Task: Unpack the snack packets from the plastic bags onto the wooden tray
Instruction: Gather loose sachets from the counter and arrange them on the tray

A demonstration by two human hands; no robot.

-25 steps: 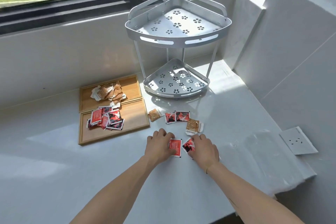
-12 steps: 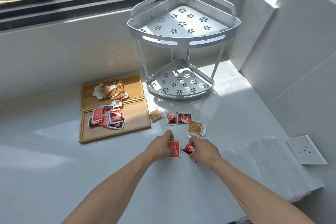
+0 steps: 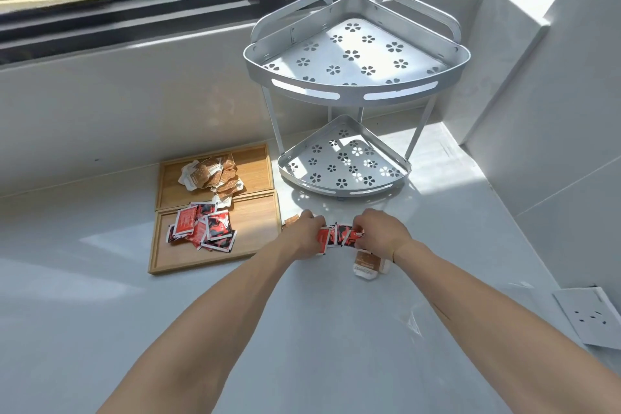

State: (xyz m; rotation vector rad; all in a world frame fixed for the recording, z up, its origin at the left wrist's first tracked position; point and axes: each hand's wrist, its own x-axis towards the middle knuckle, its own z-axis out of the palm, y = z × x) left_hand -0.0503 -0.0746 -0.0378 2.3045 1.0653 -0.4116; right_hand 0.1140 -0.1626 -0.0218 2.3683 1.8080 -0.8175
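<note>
Two wooden trays lie side by side at the left: the near tray [image 3: 255,245] holds a pile of red packets [image 3: 205,227], the far tray [image 3: 255,166] a heap of brown packets [image 3: 215,173]. On the white counter, my left hand [image 3: 304,239] and my right hand [image 3: 378,233] pinch a bunch of red packets [image 3: 339,236] between them. A brown packet [image 3: 368,265] lies just under my right wrist. Another brown packet [image 3: 290,220] peeks out behind my left hand. A clear plastic bag [image 3: 413,323] lies flat at the right, hard to make out.
A two-tier metal corner rack [image 3: 353,104] stands behind my hands by the window wall. A white socket plate [image 3: 591,316] lies at the right counter edge. A tiled wall rises on the right.
Both hands have moved forward with their red packets and gathered the two red packets lying further back into one bunch. The camera has leaned in closer.
</note>
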